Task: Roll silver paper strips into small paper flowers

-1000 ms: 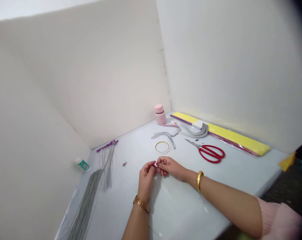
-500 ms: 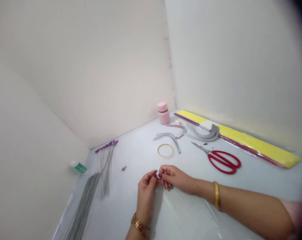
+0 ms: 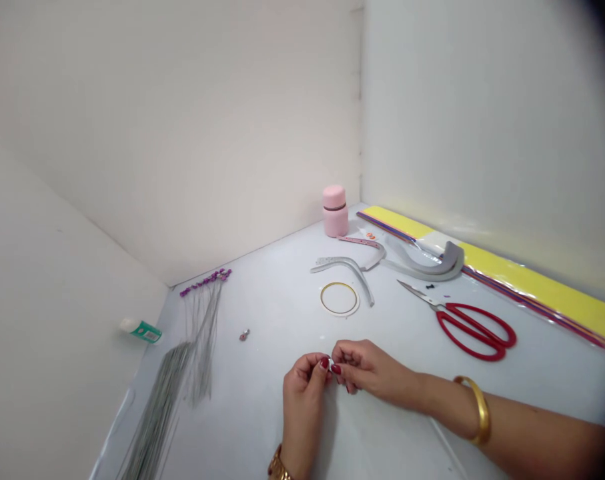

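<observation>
Two bare hands: the left hand (image 3: 305, 387) and right hand (image 3: 369, 367) met low in the centre, just above the pale table (image 3: 262, 413).
Grip: thumb and finger of each hand were pinched on one small whitish piece (image 3: 331, 365), the other fingers curled beneath.
Reason for the pinch: the piece was so little that fingertips seemed the natural way to steady it, one side to each hand.
Look of the piece: only a pale fleck showed between dark red thumbnails; its shape and material could not be made out.
Wrists: a gold-toned watch (image 3: 278, 467) circled the left, a gold bangle (image 3: 483, 413) the right.
Red-handled scissors (image 3: 465, 324): lay beyond the right forearm, probably for easy reach.
Tape roll (image 3: 356, 301): rested flat beyond the hands, likely so it could not roll.
Grey wire bundle (image 3: 159, 400): ran along the left edge, seemingly to avoid tangling, beside purple-tipped stems (image 3: 207, 283) whose heads lined up.
Far corner: a pink jar (image 3: 335, 217) stood upright; curved grey strips (image 3: 449, 260) and a yellow packet (image 3: 527, 277) lay towards the right panel (image 3: 482, 120), perhaps to leave working room.
</observation>
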